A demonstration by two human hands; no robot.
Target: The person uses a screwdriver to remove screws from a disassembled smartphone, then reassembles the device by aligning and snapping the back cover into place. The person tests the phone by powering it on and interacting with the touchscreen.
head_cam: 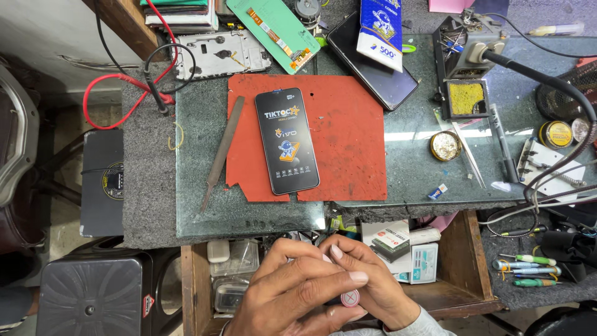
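1. Meeting low in the head view, the left hand (292,292) and the right hand (367,283) were pressed together over an open wooden drawer (463,274), fingers overlapping.
2. Both hands pinched a small round white cap with a red mark (350,298), which showed just below the right fingers (348,258); what it was attached to stayed hidden inside the grip.
3. Small cardboard boxes (404,246) and clear plastic cases (233,274) lay in the drawer just beyond the hands.
4. Past the drawer came the edge of the table (249,218), topped with a dark green glass sheet.
5. On that glass lay a red mat (348,143), and a black smartphone (286,140) rested face up on the mat's left part, well apart from the hands.
6. A flat metal file (222,152) lay on the glass just left of the mat, tilted.
7. To the right stood a round tin (445,145), tweezers (469,155) and a soldering iron stand with a yellow sponge (466,98).
8. Farthest off lay a bare phone frame (221,56), a green-backed display panel (277,31), a second dark phone (373,62) and red and black probe leads (124,93).
9. Screwdrivers with green handles (525,270) sat at the right, beside the drawer.
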